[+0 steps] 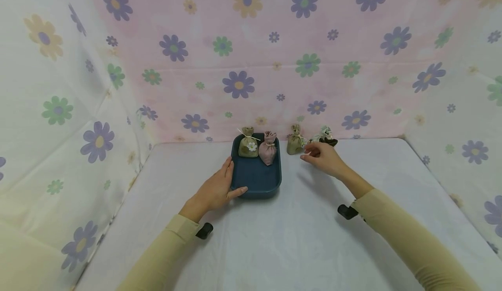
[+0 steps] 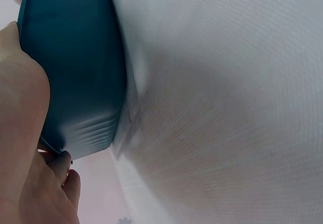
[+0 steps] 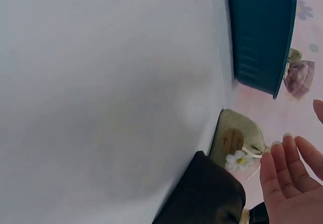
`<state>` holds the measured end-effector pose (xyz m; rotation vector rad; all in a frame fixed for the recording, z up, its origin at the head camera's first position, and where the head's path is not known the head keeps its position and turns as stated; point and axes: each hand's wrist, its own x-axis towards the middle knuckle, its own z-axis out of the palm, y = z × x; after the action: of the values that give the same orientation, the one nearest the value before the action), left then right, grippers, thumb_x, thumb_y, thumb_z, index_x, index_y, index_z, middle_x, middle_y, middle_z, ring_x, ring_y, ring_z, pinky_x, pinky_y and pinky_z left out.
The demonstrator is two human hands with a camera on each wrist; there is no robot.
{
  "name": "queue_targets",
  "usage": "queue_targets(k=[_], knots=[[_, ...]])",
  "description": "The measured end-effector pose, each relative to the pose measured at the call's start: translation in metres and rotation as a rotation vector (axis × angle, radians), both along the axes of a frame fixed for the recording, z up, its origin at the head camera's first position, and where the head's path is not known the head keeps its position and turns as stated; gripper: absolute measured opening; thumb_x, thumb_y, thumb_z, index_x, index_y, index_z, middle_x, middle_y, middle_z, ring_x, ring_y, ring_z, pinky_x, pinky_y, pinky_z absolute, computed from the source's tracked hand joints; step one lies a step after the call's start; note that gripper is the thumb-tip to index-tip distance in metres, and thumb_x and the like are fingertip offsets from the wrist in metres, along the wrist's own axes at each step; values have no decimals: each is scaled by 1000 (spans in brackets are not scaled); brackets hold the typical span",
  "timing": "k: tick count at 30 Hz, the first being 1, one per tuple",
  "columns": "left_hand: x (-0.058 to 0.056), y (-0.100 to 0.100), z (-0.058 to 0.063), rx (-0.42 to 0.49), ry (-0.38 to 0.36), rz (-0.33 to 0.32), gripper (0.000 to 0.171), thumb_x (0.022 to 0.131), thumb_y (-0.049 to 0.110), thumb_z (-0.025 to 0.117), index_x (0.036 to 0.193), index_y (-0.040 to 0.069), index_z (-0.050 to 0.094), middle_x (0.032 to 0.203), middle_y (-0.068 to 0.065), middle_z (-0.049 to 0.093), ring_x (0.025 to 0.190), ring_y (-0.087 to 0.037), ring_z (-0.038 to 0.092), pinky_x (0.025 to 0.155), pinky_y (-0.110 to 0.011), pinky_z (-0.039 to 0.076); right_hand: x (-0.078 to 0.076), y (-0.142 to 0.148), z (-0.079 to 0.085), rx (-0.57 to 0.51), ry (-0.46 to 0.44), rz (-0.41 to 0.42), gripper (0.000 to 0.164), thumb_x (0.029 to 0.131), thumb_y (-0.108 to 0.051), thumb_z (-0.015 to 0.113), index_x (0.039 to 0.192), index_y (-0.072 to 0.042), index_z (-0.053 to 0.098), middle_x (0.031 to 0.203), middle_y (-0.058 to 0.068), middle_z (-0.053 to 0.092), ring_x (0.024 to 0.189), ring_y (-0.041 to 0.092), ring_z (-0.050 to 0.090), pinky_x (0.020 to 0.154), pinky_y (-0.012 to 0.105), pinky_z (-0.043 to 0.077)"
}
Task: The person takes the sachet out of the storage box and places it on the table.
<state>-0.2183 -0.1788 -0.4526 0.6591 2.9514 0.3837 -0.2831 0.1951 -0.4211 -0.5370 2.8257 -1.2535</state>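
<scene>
My left hand (image 1: pixel 213 191) grips the left side of a dark teal tray (image 1: pixel 256 180), its thumb over the near rim and its fingers along the side wall. Inside the tray's far end are an olive pouch (image 1: pixel 249 143) with a white flower and a pink pouch (image 1: pixel 268 149), both tied at the neck. To the right of the tray, my right hand (image 1: pixel 323 158) hovers with loosely bent fingers and nothing in them. Close by its fingertips stands another olive pouch (image 3: pixel 237 133) with a white flower. A dark pouch (image 3: pixel 207 193) lies beside it, partly behind the hand in the head view.
A pale green pouch (image 1: pixel 325 132) stands behind the right hand, largely covered. White cloth covers the table (image 1: pixel 274 247). Flower-printed fabric (image 1: pixel 251 55) rises along the back and both sides. A black wrist mount (image 1: pixel 347 211) juts from the right sleeve.
</scene>
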Motion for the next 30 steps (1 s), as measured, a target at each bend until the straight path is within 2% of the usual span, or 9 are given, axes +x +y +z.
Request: queue_targets(k=[11,23,30], knots=[[-1,-1,0,13,14,-4,107,98,71,47,160,-8,11,170,-22,0,153,-38,24,121,-49,30,-15,-28,2,-20,-13,15,44,98,-19,70,133,7,61,118,21,66,110,35,62,90,50,55],[-1,0,1,1,7,10,108,97,74,44,161,-7,10,170,-21,0,153,-37,24,121,-48,30,-30,-51,-3,-39,-6,21,46,98,-21,71,133,7,62,116,21,67,104,33,63,87,47,54],[-1,-1,-2,-1,9,3,113,95,80,38,161,-8,10,170,-22,-1,154,-37,22,121,-47,30,-39,-66,-5,-28,-11,0,46,98,-22,71,133,7,62,125,24,65,110,37,62,90,50,54]])
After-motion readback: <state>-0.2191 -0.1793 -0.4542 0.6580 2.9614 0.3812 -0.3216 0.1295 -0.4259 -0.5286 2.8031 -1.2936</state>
